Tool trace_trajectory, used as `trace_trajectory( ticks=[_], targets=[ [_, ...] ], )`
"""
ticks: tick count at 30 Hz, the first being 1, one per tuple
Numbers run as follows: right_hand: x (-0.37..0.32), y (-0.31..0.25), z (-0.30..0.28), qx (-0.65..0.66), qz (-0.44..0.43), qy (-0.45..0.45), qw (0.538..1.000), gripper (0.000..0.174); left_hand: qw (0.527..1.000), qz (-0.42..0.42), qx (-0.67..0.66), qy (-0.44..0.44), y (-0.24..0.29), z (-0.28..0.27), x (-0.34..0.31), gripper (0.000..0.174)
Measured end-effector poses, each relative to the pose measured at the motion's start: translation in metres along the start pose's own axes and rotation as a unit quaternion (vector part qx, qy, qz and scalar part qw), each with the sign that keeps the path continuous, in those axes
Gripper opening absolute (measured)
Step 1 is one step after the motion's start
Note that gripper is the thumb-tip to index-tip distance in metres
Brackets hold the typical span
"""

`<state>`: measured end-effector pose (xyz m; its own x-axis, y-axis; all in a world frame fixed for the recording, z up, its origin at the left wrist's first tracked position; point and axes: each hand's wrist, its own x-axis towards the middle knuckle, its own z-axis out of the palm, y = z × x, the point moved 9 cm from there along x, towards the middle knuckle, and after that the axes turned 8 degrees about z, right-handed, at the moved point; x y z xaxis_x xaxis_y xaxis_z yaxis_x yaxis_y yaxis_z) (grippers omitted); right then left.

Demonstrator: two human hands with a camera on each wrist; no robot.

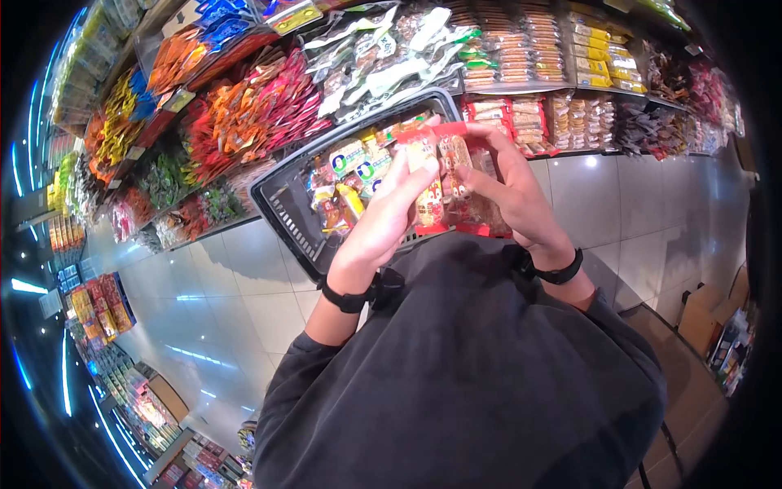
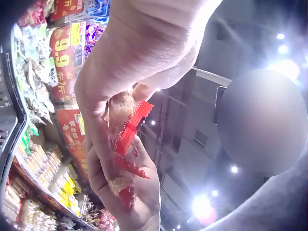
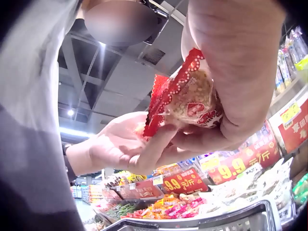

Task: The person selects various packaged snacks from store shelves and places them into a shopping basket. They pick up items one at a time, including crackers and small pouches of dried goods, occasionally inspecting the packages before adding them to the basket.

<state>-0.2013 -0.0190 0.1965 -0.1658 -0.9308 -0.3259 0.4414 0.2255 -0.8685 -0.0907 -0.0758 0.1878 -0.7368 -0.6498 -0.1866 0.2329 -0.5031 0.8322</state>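
Note:
In the head view, my left hand (image 1: 386, 215) holds a red-ended, clear-wrapped snack bar (image 1: 429, 205), its thumb lying on the wrapper. My right hand (image 1: 521, 200) grips more bars of the same look, among them a grainy one (image 1: 454, 153) beside the first. The right wrist view shows a puffed-grain bar (image 3: 192, 98) with a crimped red wrapper end inside the right hand's grasp. Seen from the left wrist, red wrapper ends (image 2: 127, 137) stick out between the two hands. Below the hands is a dark shopping basket (image 1: 281, 218), partly hidden by them.
Several packaged snacks (image 1: 346, 167) lie in the basket. Shelves ahead hold orange and red packets (image 1: 252, 106), white-green bags (image 1: 383, 61) and stacked wrapped bars (image 1: 521, 49). Pale floor tiles (image 1: 220, 269) spread to the left, and a cardboard box (image 1: 702, 319) stands at right.

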Motion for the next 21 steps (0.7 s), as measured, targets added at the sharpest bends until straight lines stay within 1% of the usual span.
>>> trace_trajectory(
  ticks=[2,3,4,6,7,8,9,10,11,12,14,15,16,17,18,19,20,21],
  targets=[
    [0.004,0.033,-0.007,0.034,0.097,-0.023,0.994,0.044,0.994,-0.078,0.069,-0.042,-0.029,-0.017,-0.005,0.052],
    [0.013,0.051,-0.021,-0.054,0.086,-0.017,0.995,0.044,0.990,-0.126,0.048,-0.041,-0.051,-0.031,-0.009,0.050],
    [0.021,0.068,-0.033,-0.053,0.087,-0.022,0.995,0.044,0.990,-0.125,0.049,-0.037,-0.059,-0.043,-0.009,0.050],
    [0.032,0.104,-0.052,-0.180,0.102,-0.016,0.978,0.045,0.977,-0.200,0.049,-0.058,-0.085,-0.061,-0.020,0.050],
    [0.038,0.122,-0.060,-0.183,0.118,-0.002,0.976,0.045,0.976,-0.208,0.057,-0.018,-0.099,-0.080,-0.023,0.047],
    [0.044,0.125,-0.059,-0.184,0.117,-0.003,0.976,0.045,0.976,-0.207,0.058,-0.019,-0.106,-0.089,-0.024,0.047],
    [0.047,0.143,-0.056,-0.121,0.200,-0.023,0.972,0.045,0.976,-0.207,0.069,0.012,-0.112,-0.104,-0.026,0.047],
    [0.049,0.161,-0.051,-0.057,0.281,-0.044,0.957,0.045,0.974,-0.206,0.079,0.043,-0.113,-0.114,-0.028,0.047],
    [0.062,0.166,-0.044,-0.043,0.235,-0.064,0.969,0.044,0.974,-0.197,0.080,0.078,-0.106,-0.117,-0.029,0.044],
    [0.074,0.179,-0.040,-0.044,0.236,-0.069,0.968,0.044,0.974,-0.194,0.080,0.083,-0.105,-0.124,-0.030,0.044],
    [0.090,0.188,-0.004,0.017,0.256,-0.105,0.961,0.043,0.981,-0.114,0.080,0.137,-0.093,-0.152,-0.024,0.042],
    [0.092,0.187,0.020,0.095,0.258,-0.128,0.953,0.045,0.976,-0.065,0.066,0.198,-0.085,-0.169,-0.025,0.021],
    [0.095,0.179,0.048,0.172,0.256,-0.148,0.940,0.047,0.968,-0.063,0.072,0.233,-0.077,-0.180,-0.030,0.025],
    [0.109,0.193,0.062,0.160,0.273,-0.135,0.939,0.052,0.958,-0.034,0.049,0.280,-0.071,-0.196,-0.037,0.028],
    [0.130,0.212,0.078,0.082,0.237,-0.163,0.954,0.063,0.946,-0.005,0.026,0.323,-0.069,-0.217,-0.043,0.031],
    [0.131,0.209,0.102,0.107,0.245,-0.154,0.951,0.074,0.956,0.001,0.017,0.294,-0.070,-0.238,-0.045,0.039],
    [0.136,0.206,0.121,0.095,0.218,-0.153,0.959,0.083,0.965,0.005,0.006,0.263,-0.071,-0.251,-0.051,0.047],
    [0.130,0.198,0.135,0.097,0.249,-0.172,0.948,0.081,0.952,-0.021,0.073,0.297,-0.057,-0.240,-0.067,0.043]
  ],
)
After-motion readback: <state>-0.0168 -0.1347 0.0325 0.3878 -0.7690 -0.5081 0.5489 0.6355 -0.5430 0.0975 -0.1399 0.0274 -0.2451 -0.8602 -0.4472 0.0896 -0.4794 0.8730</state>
